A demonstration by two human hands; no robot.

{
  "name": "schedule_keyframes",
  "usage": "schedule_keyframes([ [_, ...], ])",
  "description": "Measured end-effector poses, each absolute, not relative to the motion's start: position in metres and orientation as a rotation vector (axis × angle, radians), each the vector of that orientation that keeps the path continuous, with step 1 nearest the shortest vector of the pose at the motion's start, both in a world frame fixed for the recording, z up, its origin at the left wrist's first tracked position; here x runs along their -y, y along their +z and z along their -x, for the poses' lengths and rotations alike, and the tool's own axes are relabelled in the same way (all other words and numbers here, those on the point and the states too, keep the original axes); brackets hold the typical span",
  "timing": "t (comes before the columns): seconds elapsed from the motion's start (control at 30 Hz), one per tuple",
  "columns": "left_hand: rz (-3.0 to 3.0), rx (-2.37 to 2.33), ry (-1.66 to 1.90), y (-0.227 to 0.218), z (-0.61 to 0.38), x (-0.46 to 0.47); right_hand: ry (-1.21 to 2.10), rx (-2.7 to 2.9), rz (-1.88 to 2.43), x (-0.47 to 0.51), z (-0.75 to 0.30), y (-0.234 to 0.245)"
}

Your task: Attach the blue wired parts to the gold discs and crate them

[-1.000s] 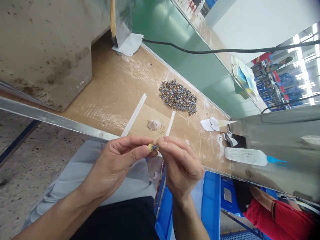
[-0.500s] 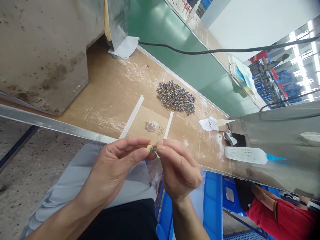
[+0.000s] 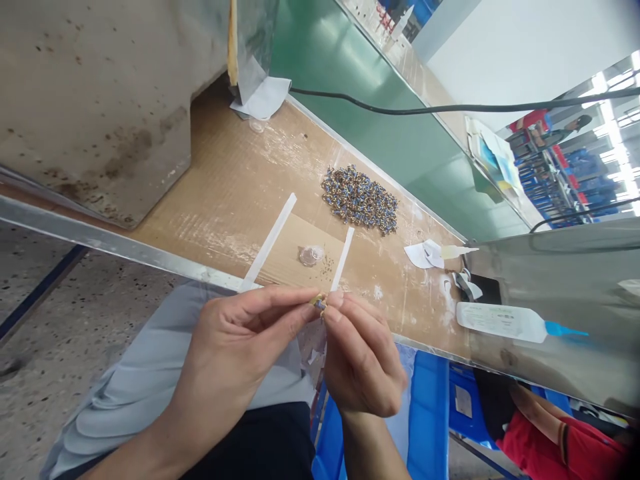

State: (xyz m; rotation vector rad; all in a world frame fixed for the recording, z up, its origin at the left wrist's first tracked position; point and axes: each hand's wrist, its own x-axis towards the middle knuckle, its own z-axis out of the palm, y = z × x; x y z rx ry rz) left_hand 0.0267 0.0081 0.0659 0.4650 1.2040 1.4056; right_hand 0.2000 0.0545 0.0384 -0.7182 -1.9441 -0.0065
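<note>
A tiny blue-and-gold metal part (image 3: 319,304) sits between my fingertips, just in front of the bench edge. My left hand (image 3: 233,353) pinches its left side with thumb and forefinger. From the other side, the thumb and fingertips of my right hand (image 3: 363,357) close on it too. Its exact kind is too small to make out, and fingertips cover much of it. Beyond my hands, a small clear dish (image 3: 311,255) lies on a cardboard piece (image 3: 280,257) with tiny specks beside it. Farther back is a heap of small blue-and-gold parts (image 3: 360,200).
A white bottle with a blue nozzle (image 3: 501,323) lies at the right, near a smaller pale-tipped bottle (image 3: 453,252). A large stained metal housing (image 3: 100,113) stands at left. A black cable (image 3: 370,103) crosses the back. At lower right sits a person in red (image 3: 550,433).
The small part has turned in my fingers; the round yellow face seen before is now mostly hidden. Both hands have come closer together around it. The whole view has shifted slightly.
</note>
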Motion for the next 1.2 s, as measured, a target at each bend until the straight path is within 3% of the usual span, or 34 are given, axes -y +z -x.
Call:
schedule_keyframes([
  [0.43,-0.736,-1.52,1.453,0.068,-0.032,-0.004,-0.01,1.883,0.774,-0.044,-0.19,0.026],
  [0.97,-0.869,-1.564,1.487,0.063,-0.03,-0.007,0.064,1.885,0.746,-0.043,-0.188,0.019],
  [1.07,-0.866,-1.554,1.448,0.059,-0.026,-0.008,0.17,1.886,0.73,-0.044,-0.192,0.023],
  [1.2,-0.889,-1.581,1.379,0.055,-0.021,-0.007,0.53,1.798,1.021,-0.049,-0.202,0.039],
])
